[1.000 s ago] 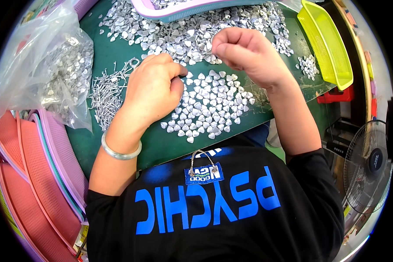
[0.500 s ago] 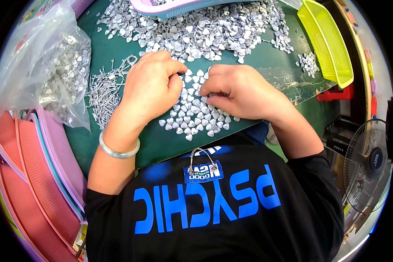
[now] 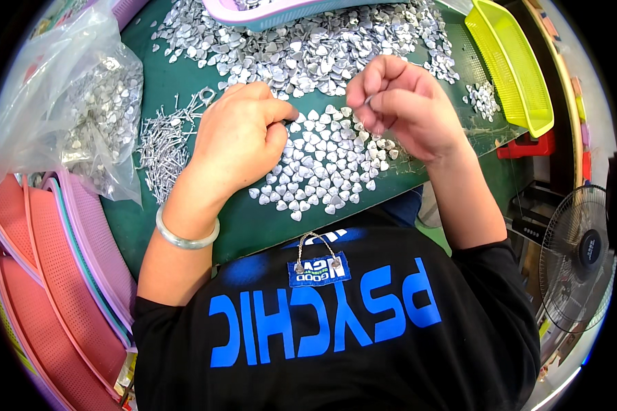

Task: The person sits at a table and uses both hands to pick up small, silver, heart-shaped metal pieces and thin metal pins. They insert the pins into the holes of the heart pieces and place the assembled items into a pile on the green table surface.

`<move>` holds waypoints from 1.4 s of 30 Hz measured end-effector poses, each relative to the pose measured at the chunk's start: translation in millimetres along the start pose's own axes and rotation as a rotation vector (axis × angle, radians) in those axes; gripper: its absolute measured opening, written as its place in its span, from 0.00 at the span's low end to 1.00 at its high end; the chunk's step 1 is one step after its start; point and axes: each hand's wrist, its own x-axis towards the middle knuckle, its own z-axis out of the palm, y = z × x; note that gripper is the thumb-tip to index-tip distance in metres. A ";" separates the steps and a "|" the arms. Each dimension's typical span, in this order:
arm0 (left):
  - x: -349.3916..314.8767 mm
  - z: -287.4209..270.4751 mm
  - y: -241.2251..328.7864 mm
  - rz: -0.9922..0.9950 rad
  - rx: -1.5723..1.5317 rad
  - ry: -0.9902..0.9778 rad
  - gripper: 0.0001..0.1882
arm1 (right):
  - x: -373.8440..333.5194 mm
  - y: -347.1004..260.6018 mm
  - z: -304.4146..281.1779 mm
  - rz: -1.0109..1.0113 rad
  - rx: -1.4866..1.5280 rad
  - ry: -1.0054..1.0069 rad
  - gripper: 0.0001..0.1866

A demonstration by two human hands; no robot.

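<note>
Small silver heart-shaped pieces point(image 3: 315, 164) lie spread in a single layer on the green tabletop point(image 3: 233, 222) in front of me. My left hand point(image 3: 238, 137) rests at their left edge, fingers curled, its index fingertip beside the upper-left hearts. What is under that palm is hidden. Raised over the right edge of the layer, my right hand point(image 3: 408, 103) is turned partly palm-up. Its thumb and index finger pinch a small silver piece point(image 3: 369, 100), seen nearly edge-on; its shape does not show fully.
A heap of hearts point(image 3: 301, 55) lies beyond my hands, under a pink-and-blue basket point(image 3: 274, 16). Metal pins point(image 3: 164, 147) are piled left, near a filled clear bag point(image 3: 96, 116). Right stand a yellow-green basket point(image 3: 511, 65) and fan point(image 3: 579, 257); stacked pink trays point(image 3: 55, 294) are lower left.
My right hand has lifted off the spread hearts, moved right and away from me, and turned its palm up, a small silver piece now showing in its pinch. My left hand has barely moved.
</note>
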 end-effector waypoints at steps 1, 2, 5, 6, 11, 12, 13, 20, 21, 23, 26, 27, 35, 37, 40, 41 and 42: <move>0.0 -0.3 0.3 0.026 -0.006 -0.003 0.10 | 1.5 -2.1 -1.7 -0.006 -0.060 0.027 0.05; -0.2 -0.8 0.3 0.053 -0.013 -0.005 0.11 | 2.8 -3.9 -3.0 -0.012 -0.120 0.055 0.05; 0.7 2.0 1.4 0.086 -0.019 0.031 0.15 | 10.1 5.2 7.4 -0.089 -0.834 0.112 0.08; 1.5 2.7 2.4 0.091 -0.018 0.049 0.16 | 13.5 15.9 6.2 -0.223 -1.044 0.089 0.08; 4.9 4.3 2.7 0.073 0.132 0.112 0.19 | 25.6 25.1 17.4 -0.473 -1.608 0.091 0.08; 6.1 3.4 3.2 0.067 0.149 0.108 0.19 | 26.2 24.6 18.6 -0.445 -1.620 0.100 0.08; 6.2 2.6 4.3 0.066 0.162 0.101 0.19 | 26.7 24.0 19.7 -0.417 -1.631 0.108 0.08; 2.6 0.8 4.7 0.066 0.198 0.087 0.14 | 23.5 23.2 16.0 -0.504 -1.508 0.058 0.07; 2.8 0.1 4.3 0.074 0.207 0.084 0.12 | 23.7 22.8 15.2 -0.487 -1.502 0.054 0.07; 2.6 -0.2 3.7 0.081 0.205 0.085 0.11 | 25.0 22.1 13.6 -0.454 -1.490 0.046 0.07; 2.2 -0.8 4.3 0.077 0.198 0.102 0.11 | 27.3 19.9 18.4 -0.487 -1.505 0.051 0.06; 2.5 -0.7 4.9 0.075 0.193 0.109 0.12 | 28.2 20.4 18.8 -0.479 -1.551 0.037 0.06; 1.3 2.0 2.2 0.092 0.147 0.074 0.12 | 30.9 17.6 17.4 -0.352 -1.695 0.040 0.06; 1.4 1.8 2.6 0.084 0.129 0.070 0.13 | 32.7 19.8 15.5 -0.432 -1.636 0.016 0.05; 0.7 1.9 3.1 0.070 0.096 0.067 0.14 | 36.4 22.2 15.8 -0.462 -1.601 -0.007 0.05; 0.4 2.7 2.4 0.071 0.093 0.069 0.14 | 37.2 22.7 16.3 -0.457 -1.598 -0.012 0.05; 0.4 2.8 2.2 0.071 0.090 0.071 0.14 | 37.5 21.4 17.2 -0.439 -1.609 -0.024 0.05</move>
